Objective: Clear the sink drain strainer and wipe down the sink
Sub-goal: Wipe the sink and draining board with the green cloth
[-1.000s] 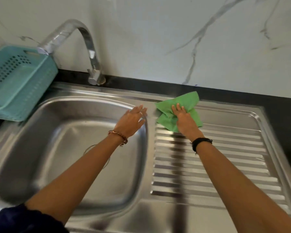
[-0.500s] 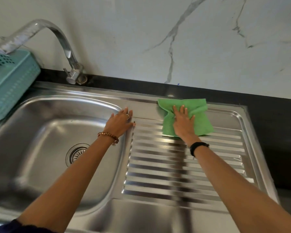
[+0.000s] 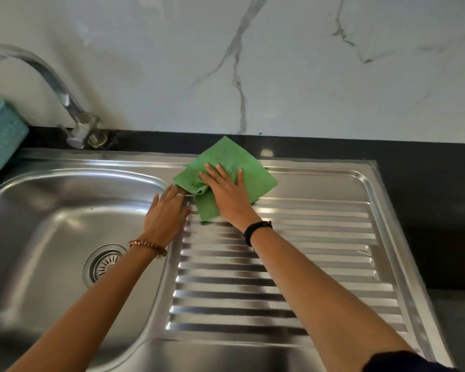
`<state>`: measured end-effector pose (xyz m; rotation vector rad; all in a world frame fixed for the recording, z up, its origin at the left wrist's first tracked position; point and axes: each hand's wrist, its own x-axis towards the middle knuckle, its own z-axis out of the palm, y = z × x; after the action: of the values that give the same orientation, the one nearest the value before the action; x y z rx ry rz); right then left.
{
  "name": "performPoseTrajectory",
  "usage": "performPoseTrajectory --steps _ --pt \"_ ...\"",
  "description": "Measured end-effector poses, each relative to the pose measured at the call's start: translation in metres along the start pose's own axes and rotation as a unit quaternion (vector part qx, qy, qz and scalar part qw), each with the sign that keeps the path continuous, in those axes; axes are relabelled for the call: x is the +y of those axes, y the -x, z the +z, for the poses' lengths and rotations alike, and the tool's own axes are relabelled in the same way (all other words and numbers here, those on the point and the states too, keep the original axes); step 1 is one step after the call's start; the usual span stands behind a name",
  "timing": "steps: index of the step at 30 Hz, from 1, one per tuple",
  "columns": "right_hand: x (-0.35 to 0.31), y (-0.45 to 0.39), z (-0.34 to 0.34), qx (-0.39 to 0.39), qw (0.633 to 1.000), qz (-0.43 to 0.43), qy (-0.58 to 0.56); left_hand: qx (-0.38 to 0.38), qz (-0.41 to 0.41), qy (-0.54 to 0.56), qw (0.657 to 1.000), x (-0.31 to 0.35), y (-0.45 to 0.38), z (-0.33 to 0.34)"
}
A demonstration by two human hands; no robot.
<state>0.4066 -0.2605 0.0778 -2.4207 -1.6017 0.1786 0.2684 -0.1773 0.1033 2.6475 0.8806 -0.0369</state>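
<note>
Stainless steel sink (image 3: 65,210) with a round slotted drain strainer (image 3: 105,264) in its basin floor, partly crossed by the left forearm. The right hand (image 3: 228,194), fingers spread flat, presses a crumpled green cloth (image 3: 226,162) at the ridged steel draining board's (image 3: 306,264) far edge. The left hand (image 3: 165,213) rests flat and open just beside the cloth. A curved chrome tap (image 3: 65,100) and a teal plastic basket (image 3: 0,132) stand at left, below a white veined marble wall (image 3: 279,63) and black counter (image 3: 427,162).

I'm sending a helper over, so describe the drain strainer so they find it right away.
Start at the stainless steel sink, whose deep basin lies left of the ribbed draining board. On the basin floor, just left of the left forearm, sits the round metal drain strainer, the only slotted disc there.
</note>
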Motion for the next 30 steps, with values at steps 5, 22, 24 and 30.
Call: performPoseTrajectory --steps 5,22,24,30 --pt "0.084 0.058 -0.029 0.021 0.995 0.100 -0.003 -0.001 0.128 0.001 0.992 0.050 -0.004 0.008" --pt "0.166 0.159 -0.064 -0.032 0.979 0.196 0.053 -0.143 0.181 -0.049 0.972 0.133 -0.019 0.028" --pt "0.176 0.146 -0.067 -0.033 0.972 0.223 0.063 -0.147 0.177 -0.045 0.972 0.132 -0.020 0.029" --pt "0.201 0.130 -0.069 -0.009 0.965 0.245 0.094 -0.139 0.178 -0.042 0.973 0.131 -0.026 0.032"
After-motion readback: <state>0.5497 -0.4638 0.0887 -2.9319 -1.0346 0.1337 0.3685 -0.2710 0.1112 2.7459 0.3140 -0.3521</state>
